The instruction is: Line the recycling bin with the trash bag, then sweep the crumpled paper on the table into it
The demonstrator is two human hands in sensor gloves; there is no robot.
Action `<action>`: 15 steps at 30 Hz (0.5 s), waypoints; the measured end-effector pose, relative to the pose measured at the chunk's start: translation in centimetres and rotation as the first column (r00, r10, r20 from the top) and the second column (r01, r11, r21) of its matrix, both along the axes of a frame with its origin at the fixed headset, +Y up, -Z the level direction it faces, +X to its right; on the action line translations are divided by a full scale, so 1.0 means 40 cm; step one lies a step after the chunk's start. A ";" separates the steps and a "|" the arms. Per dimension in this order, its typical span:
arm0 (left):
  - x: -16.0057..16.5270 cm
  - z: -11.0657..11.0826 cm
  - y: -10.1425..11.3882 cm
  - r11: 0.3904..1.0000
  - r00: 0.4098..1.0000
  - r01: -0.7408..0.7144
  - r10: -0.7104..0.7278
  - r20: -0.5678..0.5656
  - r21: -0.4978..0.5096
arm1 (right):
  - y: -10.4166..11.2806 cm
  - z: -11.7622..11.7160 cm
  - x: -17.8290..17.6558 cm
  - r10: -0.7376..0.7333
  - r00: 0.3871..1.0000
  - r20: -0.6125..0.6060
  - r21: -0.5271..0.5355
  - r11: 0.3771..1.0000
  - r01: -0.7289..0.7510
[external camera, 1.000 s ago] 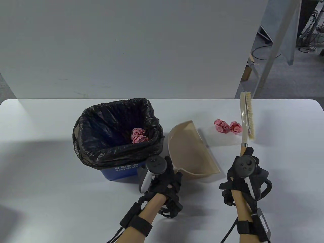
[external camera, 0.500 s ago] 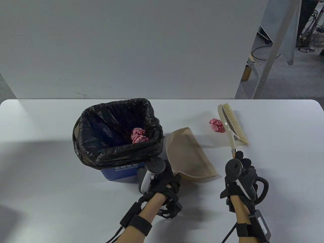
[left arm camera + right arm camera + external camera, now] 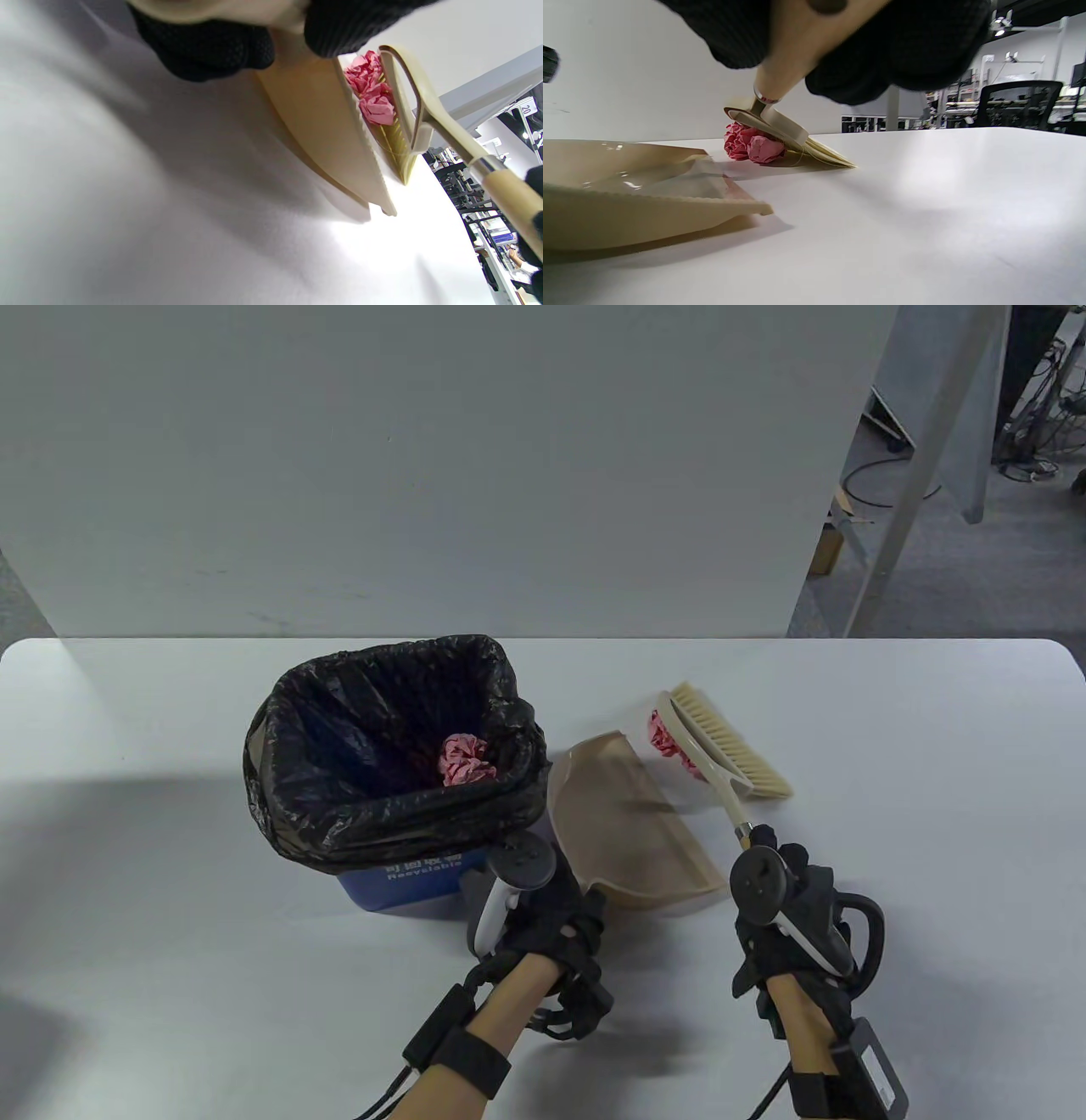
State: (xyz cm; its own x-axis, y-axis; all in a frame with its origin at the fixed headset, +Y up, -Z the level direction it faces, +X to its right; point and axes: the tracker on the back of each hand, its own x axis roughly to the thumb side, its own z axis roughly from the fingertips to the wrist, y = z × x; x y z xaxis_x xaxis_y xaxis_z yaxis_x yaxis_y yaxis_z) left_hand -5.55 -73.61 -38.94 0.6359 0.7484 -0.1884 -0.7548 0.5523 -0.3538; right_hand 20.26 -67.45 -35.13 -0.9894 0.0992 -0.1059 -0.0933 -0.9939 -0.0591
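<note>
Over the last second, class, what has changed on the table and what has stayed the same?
The right hand swung the brush leftward, pushing both pink paper balls up to the dustpan lip. The left hand keeps holding the dustpan; the lined bin and the ball inside are unchanged.

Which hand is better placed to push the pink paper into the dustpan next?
Right. The right hand grips the brush, bristles against the crumpled paper by the dustpan lip. The left hand holds the dustpan.
</note>
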 end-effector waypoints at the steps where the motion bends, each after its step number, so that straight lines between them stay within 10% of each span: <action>1: 0.000 0.000 0.000 1.000 1.000 0.000 0.000 -0.001 -0.001 | 0.007 0.008 -0.003 -0.011 1.000 -0.016 -0.009 1.000 0.011; 15: -0.004 -0.006 0.004 1.000 1.000 0.011 -0.011 0.016 -0.025 | 0.063 0.063 -0.035 -0.287 0.942 -0.176 -0.129 0.955 0.267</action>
State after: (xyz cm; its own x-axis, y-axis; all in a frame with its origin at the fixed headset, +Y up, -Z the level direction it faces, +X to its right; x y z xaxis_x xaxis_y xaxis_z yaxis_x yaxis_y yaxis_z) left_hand -5.72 -73.43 -39.19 0.6471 0.7366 -0.1964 -0.7429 0.5514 -0.3795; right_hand 18.84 -64.94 -32.62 -0.9270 0.3705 0.0581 -0.3650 -0.9269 0.0873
